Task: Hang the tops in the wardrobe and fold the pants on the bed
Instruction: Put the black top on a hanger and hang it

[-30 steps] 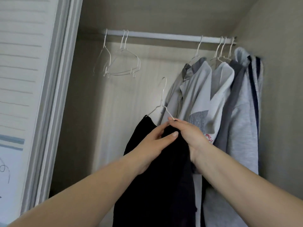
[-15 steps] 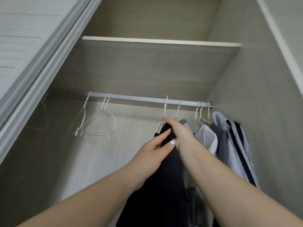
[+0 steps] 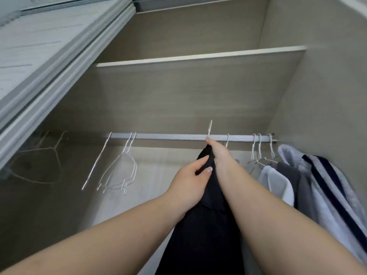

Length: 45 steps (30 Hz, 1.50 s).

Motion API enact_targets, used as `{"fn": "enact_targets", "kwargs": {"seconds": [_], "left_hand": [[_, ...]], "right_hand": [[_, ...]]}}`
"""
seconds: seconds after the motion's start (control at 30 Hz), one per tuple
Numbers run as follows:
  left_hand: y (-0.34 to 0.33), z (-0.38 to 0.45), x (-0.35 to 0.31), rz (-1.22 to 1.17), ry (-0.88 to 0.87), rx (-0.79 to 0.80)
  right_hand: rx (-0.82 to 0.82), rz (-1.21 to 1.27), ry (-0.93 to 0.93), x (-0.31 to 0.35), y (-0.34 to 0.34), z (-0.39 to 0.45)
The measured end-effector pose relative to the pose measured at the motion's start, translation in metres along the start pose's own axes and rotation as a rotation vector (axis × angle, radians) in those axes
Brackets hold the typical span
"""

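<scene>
A black top [image 3: 206, 225] hangs from a white wire hanger whose hook [image 3: 209, 128] rises just above the silver wardrobe rail [image 3: 178, 136]. My right hand [image 3: 217, 153] grips the hanger's neck and the top's collar right at the rail. My left hand [image 3: 190, 185] holds the black fabric just below, thumb pressed on the cloth. Whether the hook rests on the rail I cannot tell. Several tops [image 3: 297, 183] in white, grey and striped cloth hang at the rail's right end.
Empty white wire hangers [image 3: 121, 167] hang on the rail's left part. A shelf [image 3: 198, 56] spans the wardrobe above the rail. The sliding door frame [image 3: 49, 76] runs along the left, the side wall [image 3: 327, 96] closes the right.
Both hands lifted the black top and its hanger from well below the rail up to it. The hook now stands above the rail. My view tilted upward, showing the shelf.
</scene>
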<state>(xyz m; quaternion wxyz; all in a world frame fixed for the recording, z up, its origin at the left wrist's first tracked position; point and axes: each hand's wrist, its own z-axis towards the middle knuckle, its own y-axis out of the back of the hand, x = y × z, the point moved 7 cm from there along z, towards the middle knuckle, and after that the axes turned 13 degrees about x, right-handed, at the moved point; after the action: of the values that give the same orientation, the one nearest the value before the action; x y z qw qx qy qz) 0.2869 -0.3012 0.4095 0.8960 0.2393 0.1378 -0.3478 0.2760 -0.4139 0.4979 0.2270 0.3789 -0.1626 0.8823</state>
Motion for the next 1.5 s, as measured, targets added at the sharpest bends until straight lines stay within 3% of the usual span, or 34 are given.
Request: {"fn": "enact_targets", "kwargs": {"seconds": [0.2,0.4,0.6,0.73,0.83,1.13,1.37,1.5], "left_hand": [[0.001,0.002,0.028,0.027,0.038,0.000],[-0.004,-0.006,0.046,-0.019,0.060,-0.005],[0.003,-0.021,0.048,-0.089,0.057,-0.008],[0.017,-0.045,0.046,-0.137,0.048,-0.002],[0.040,-0.077,0.044,-0.173,0.091,-0.062],[0.124,-0.254,0.022,-0.109,0.314,-0.340],[0.164,-0.433,-0.090,0.136,0.457,-0.650],[0.157,-0.553,-0.198,0.361,0.588,-0.858]], "right_hand": [[-0.057,-0.003,0.025,-0.032,0.007,0.015],[-0.080,-0.214,0.029,-0.049,0.011,0.001],[-0.109,-0.136,0.390,-0.041,-0.005,-0.031],[-0.086,-0.283,0.648,-0.032,-0.032,-0.075],[0.063,-0.222,0.789,-0.038,-0.064,-0.110],[0.650,0.319,0.475,-0.135,-0.182,-0.212],[1.026,0.521,0.268,-0.153,-0.299,-0.354],[1.224,0.639,0.175,-0.132,-0.359,-0.472]]}}
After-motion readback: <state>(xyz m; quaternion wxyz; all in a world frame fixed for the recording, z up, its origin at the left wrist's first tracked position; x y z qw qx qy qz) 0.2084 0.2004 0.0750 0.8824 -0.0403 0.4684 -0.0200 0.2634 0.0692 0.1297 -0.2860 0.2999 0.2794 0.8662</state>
